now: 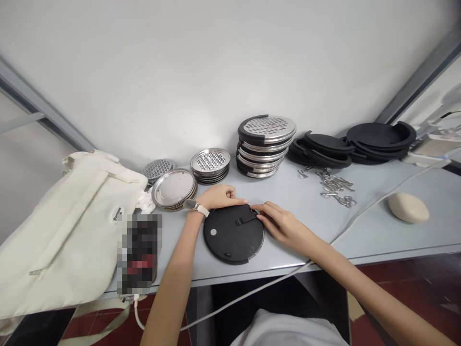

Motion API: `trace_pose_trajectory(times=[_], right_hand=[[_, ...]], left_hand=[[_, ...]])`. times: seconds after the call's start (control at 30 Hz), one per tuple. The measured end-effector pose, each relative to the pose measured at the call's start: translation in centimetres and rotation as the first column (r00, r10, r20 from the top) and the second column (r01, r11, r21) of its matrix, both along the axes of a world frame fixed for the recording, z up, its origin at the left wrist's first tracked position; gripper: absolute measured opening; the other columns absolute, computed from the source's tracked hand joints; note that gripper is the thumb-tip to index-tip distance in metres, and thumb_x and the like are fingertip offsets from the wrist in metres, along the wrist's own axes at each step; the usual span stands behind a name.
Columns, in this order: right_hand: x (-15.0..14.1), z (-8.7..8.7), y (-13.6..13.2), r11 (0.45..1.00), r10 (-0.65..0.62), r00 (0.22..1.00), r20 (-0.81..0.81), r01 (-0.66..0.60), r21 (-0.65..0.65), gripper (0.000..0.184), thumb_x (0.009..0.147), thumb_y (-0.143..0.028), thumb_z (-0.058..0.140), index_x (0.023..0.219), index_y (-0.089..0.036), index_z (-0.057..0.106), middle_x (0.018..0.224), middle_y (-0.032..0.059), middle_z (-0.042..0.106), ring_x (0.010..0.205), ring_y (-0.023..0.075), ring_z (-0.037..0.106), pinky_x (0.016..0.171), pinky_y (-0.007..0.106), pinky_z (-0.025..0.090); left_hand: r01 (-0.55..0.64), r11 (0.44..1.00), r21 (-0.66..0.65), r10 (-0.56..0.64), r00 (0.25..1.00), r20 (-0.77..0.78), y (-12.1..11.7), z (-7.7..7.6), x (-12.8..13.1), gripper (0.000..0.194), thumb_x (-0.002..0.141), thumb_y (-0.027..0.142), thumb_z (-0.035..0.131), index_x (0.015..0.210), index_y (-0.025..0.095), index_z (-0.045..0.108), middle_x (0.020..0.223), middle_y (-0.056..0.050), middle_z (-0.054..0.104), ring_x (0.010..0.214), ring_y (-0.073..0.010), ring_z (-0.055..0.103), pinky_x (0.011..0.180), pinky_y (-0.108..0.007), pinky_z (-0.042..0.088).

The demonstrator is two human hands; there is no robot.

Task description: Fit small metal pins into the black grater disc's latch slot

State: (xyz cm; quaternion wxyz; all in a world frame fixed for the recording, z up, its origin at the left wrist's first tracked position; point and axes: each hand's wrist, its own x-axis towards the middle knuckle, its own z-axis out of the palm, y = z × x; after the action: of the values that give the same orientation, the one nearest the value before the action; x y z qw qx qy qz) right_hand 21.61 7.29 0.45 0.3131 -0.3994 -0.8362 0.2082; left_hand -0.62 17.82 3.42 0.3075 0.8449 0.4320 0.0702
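Note:
A round black disc [232, 235] with a small black clip near its far rim lies flat on the grey table [378, 230] in front of me. My left hand [218, 196], with a watch on the wrist, rests curled at the disc's far left edge, fingers pressed on the rim. My right hand [279, 221] lies at the disc's right edge, its fingertips pinched at the clip end, where a small metal piece seems to sit.
Behind stand a stack of perforated metal discs in black rims [265, 144], smaller metal plates [174, 189] and graters [211, 164], black rims [355, 142], loose metal clips [334, 185], a beige oval object [408, 207], a white cable and a cream bag [61, 226] at left.

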Motion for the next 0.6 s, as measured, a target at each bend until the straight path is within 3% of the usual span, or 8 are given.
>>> trace_pose_trajectory(times=[0.6], right_hand=[[-0.06, 0.20, 0.00, 1.000, -0.001, 1.000, -0.001, 0.001, 0.012, 0.023, 0.098, -0.018, 0.041, 0.117, -0.021, 0.055, 0.097, 0.0094, 0.063, 0.091, 0.0224, 0.064, 0.081, 0.037, 0.053]], left_hand=[[-0.015, 1.000, -0.010, 0.015, 1.000, -0.001, -0.11, 0.30, 0.14, 0.052, 0.072, 0.068, 0.061, 0.062, 0.018, 0.051, 0.061, 0.004, 0.050, 0.058, -0.0111, 0.041, 0.054, -0.025, 0.028]])
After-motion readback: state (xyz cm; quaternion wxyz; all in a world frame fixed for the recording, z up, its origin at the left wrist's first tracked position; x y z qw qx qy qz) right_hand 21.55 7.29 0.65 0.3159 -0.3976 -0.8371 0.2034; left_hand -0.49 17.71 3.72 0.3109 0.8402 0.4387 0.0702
